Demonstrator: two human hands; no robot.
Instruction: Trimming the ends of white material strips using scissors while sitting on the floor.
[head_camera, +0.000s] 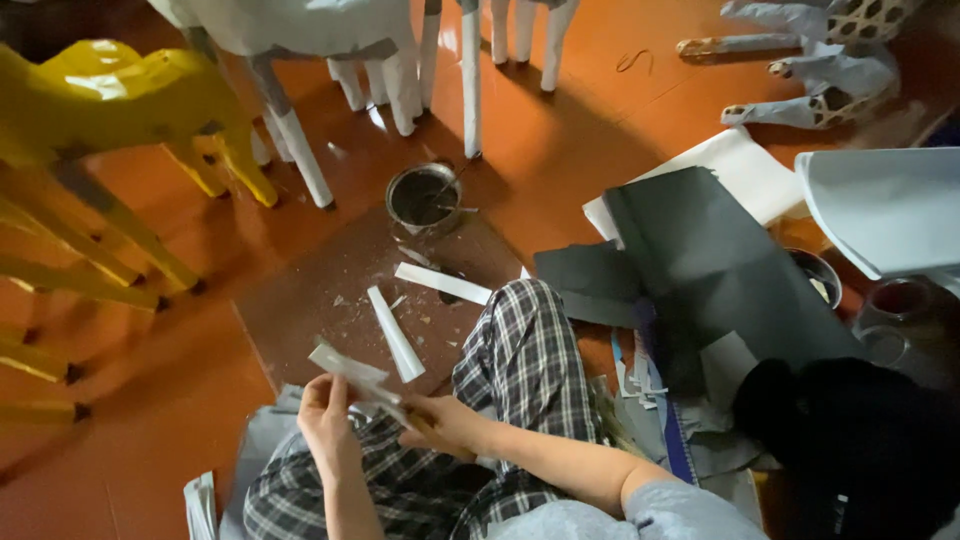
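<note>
Orange floor (560, 150): we see a brown mat (300, 300) at centre w/ paper strips (395, 335), tin (423, 198) above, black sheets (700, 260) at right.

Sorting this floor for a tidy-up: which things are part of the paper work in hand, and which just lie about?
In use:
- left hand
- right hand
- white paper strip held between them
- two more strips on the brown board

Lying about:
- paste pot
- black sheets
- yellow animal figure
- white figures' legs

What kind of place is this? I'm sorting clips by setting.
Likely a craft workshop floor: a yellow animal figure, white figure legs, a glue pot, and dark paper sheets surround the seated person.
</note>
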